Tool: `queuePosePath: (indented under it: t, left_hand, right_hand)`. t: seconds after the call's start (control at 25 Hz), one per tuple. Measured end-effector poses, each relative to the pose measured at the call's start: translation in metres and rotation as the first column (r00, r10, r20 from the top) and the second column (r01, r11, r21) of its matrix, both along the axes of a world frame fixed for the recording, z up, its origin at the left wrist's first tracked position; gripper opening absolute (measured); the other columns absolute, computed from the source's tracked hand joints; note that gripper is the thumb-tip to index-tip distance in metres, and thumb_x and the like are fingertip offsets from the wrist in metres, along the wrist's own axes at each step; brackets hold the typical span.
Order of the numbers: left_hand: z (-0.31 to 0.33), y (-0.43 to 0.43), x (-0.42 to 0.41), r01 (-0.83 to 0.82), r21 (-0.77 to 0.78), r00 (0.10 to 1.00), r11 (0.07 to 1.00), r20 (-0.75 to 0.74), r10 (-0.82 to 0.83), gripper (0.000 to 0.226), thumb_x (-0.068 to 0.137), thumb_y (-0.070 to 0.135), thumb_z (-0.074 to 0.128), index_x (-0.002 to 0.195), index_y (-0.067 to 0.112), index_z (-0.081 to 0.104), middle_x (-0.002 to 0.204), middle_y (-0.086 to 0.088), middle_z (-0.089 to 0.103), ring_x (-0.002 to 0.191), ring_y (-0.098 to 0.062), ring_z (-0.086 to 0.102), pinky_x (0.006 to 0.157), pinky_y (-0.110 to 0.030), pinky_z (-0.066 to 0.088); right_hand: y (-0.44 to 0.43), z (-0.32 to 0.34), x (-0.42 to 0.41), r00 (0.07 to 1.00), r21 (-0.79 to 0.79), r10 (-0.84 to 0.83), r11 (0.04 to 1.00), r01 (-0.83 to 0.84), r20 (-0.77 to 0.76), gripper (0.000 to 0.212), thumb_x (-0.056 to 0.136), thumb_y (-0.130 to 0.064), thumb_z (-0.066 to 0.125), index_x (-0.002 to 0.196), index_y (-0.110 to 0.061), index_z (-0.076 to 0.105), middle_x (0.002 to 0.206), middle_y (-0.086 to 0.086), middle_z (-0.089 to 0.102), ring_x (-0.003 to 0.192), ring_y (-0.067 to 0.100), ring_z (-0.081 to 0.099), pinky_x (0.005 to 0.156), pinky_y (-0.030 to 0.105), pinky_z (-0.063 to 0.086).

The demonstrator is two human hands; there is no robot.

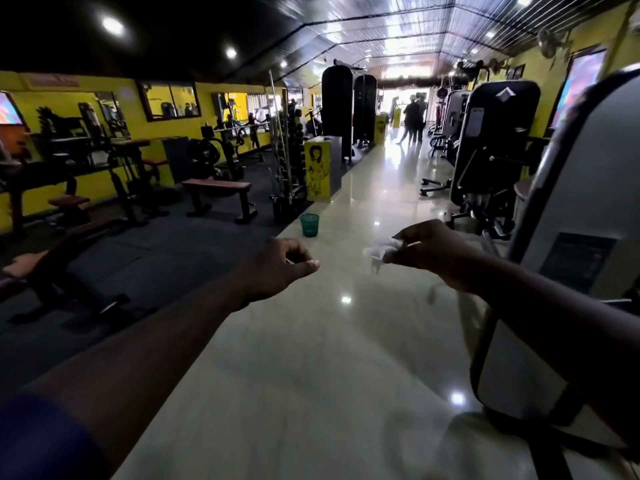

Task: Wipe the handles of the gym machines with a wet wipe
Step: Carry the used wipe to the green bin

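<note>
My right hand (433, 252) is held out over the shiny floor, pinching a crumpled white wet wipe (381, 251) between its fingertips. My left hand (280, 266) is stretched forward beside it, fingers curled in a loose fist with nothing in it. A grey-shrouded gym machine (581, 209) stands close on my right, just past my right forearm. A black weight machine (491, 140) stands further along the same side. No machine handle is touched by either hand.
A green mesh bin (309, 224) stands on the floor ahead. Benches (218, 195) and racks fill the dark mat on the left. A yellow box (317, 171) sits at the mat's edge. People (414, 119) stand far down the aisle.
</note>
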State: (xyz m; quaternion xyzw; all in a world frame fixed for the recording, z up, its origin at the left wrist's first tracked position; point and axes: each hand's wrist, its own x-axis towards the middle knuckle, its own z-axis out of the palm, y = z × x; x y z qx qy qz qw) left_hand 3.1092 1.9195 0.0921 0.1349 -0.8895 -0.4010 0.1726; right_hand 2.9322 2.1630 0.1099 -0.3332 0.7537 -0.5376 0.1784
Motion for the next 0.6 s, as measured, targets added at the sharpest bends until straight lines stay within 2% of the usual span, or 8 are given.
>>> queuePosePath:
  t: [0.04,0.12,0.2,0.28,0.4,0.52,0.6]
  left_hand:
    - [-0.002,-0.021,-0.022,-0.003,-0.029,1.0,1.0,-0.001,0.003,0.02,0.091,0.036,0.077,0.093,0.016,0.073,0.089,-0.001,0.075,0.079,-0.012,0.066,0.072,-0.032,0.053]
    - [-0.004,-0.075,-0.065,-0.022,-0.072,1.0,0.997,0.001,0.022,0.02,0.09,0.039,0.078,0.093,0.02,0.072,0.088,0.003,0.073,0.075,-0.009,0.065,0.07,-0.03,0.053]
    - [-0.009,-0.137,-0.106,-0.058,-0.103,0.998,0.993,0.006,0.059,0.022,0.087,0.045,0.079,0.095,0.026,0.071,0.091,0.008,0.071,0.079,-0.007,0.066,0.073,-0.03,0.054]
    - [-0.018,-0.203,-0.15,-0.102,-0.085,0.995,0.991,-0.023,0.1,0.024,0.084,0.048,0.081,0.095,0.029,0.07,0.094,0.009,0.071,0.085,-0.008,0.068,0.076,-0.032,0.055]
    - [-0.037,-0.295,-0.217,-0.125,-0.079,0.991,0.989,-0.064,0.12,0.026,0.085,0.044,0.082,0.1,0.024,0.071,0.092,0.01,0.069,0.082,-0.005,0.065,0.07,-0.026,0.048]
    - [-0.037,-0.396,-0.305,-0.098,-0.08,0.994,0.992,-0.057,0.094,0.026,0.087,0.037,0.082,0.103,0.021,0.07,0.082,0.014,0.062,0.07,-0.001,0.06,0.062,-0.02,0.043]
    - [-0.028,-0.456,-0.372,-0.108,-0.075,0.992,0.991,-0.071,0.102,0.021,0.087,0.031,0.083,0.099,0.02,0.069,0.079,0.013,0.063,0.065,0.001,0.057,0.057,-0.015,0.042]
  right_hand:
    - [-0.022,0.001,-0.025,0.999,-0.002,-0.032,0.999,0.032,0.004,0.028,0.078,-0.019,0.088,0.095,0.0,0.077,0.106,0.024,0.076,0.104,0.029,0.075,0.096,0.046,0.059]
    - [-0.077,0.007,-0.076,0.998,0.053,-0.057,0.997,0.056,0.009,0.018,0.089,-0.016,0.08,0.101,-0.004,0.076,0.101,0.019,0.078,0.087,0.028,0.077,0.072,0.038,0.062]
    - [-0.137,0.014,-0.123,0.994,0.117,-0.065,0.99,0.075,-0.086,0.014,0.088,-0.021,0.081,0.099,-0.013,0.077,0.092,0.011,0.08,0.076,0.024,0.077,0.059,0.033,0.06]
    - [-0.2,0.011,-0.171,0.988,0.098,-0.077,0.991,0.091,-0.135,0.012,0.086,-0.014,0.081,0.097,-0.015,0.076,0.087,0.014,0.079,0.075,0.028,0.078,0.058,0.036,0.062]
    - [-0.292,0.0,-0.239,0.985,0.071,-0.084,0.993,0.096,-0.151,0.01,0.088,-0.003,0.078,0.096,-0.004,0.073,0.087,0.024,0.076,0.075,0.037,0.077,0.061,0.037,0.062]
    - [-0.389,0.0,-0.321,0.98,0.051,-0.112,0.991,0.122,-0.163,0.011,0.082,0.009,0.079,0.089,0.002,0.076,0.088,0.026,0.075,0.067,0.026,0.076,0.061,0.029,0.062]
    - [-0.444,0.006,-0.376,0.985,0.025,-0.105,0.994,0.109,-0.134,0.012,0.08,0.012,0.079,0.089,0.004,0.077,0.086,0.025,0.075,0.069,0.028,0.077,0.06,0.027,0.062]
